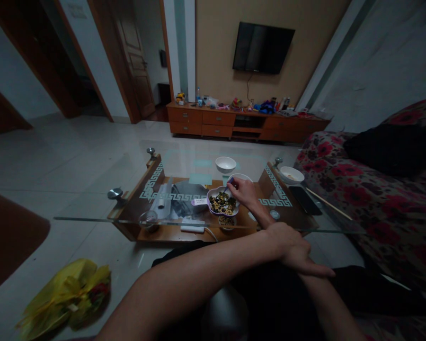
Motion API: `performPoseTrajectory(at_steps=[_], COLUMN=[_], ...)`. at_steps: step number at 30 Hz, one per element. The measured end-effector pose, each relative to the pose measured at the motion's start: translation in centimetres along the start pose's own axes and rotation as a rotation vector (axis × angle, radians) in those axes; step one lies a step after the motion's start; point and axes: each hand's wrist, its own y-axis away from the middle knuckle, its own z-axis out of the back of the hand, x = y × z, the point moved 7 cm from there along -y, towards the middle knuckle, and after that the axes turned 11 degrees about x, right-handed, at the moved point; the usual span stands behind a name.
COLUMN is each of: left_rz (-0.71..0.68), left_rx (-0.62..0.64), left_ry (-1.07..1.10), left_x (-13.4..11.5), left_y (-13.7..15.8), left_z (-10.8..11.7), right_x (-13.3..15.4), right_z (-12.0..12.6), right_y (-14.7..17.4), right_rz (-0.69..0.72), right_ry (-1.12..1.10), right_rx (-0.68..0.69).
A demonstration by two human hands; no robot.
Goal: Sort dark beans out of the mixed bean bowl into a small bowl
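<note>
My right hand (242,192) pinches a thin purple utensil handle (229,183) over a flower-shaped bowl. The utensil's lower end cannot be made out. The bowl (208,202) is white inside with a purple rim, and a labelled purple handle juts out to its left. Mixed yellow, dark and green bits (222,204), like beans or grains, lie in it. My left hand (293,248) rests across my right forearm, one digit stretched out to the right and the other fingers partly hidden. Just behind my right hand stands a white bowl (244,177), partly covered by it.
The glass table (102,203) holds another white bowl (226,164), a bowl at right (291,175), a dark phone-like slab (304,200) and a chopstick-like stick (328,203). On the lower shelf lies a white power strip (192,226). A yellow bag (66,296) sits on the floor; a floral sofa (355,166) stands right.
</note>
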Motion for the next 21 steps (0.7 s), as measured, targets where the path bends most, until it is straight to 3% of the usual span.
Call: performPoseTrajectory(at_steps=[6,9,12,16,21], left_rz=[-0.033,-0.046,-0.042,-0.015,-0.012], left_rx=[-0.061,-0.049,-0.033,-0.016,-0.04], left_ry=[-0.062,-0.093,-0.085,-0.059,-0.029], left_x=[-0.9,-1.4,-1.5,-1.0,-0.2], left_y=[-1.1,-1.4,-1.3,-0.9,-1.2], left_z=[-0.1,-0.1,0.0,0.0,-0.3], right_x=[-1.2,-1.6,-1.5,-0.6,0.2], right_z=[4.8,6.0,5.5,3.3,1.7], right_y=[1.4,2.0,2.0,1.2,0.6], right_rz=[-0.134,-0.157,-0.136,-0.056,-0.035], right_ry=[0.088,0.091,0.046,0.002,0.086], right_rx=[-0.328,-0.388,-0.347,-0.163,-0.016])
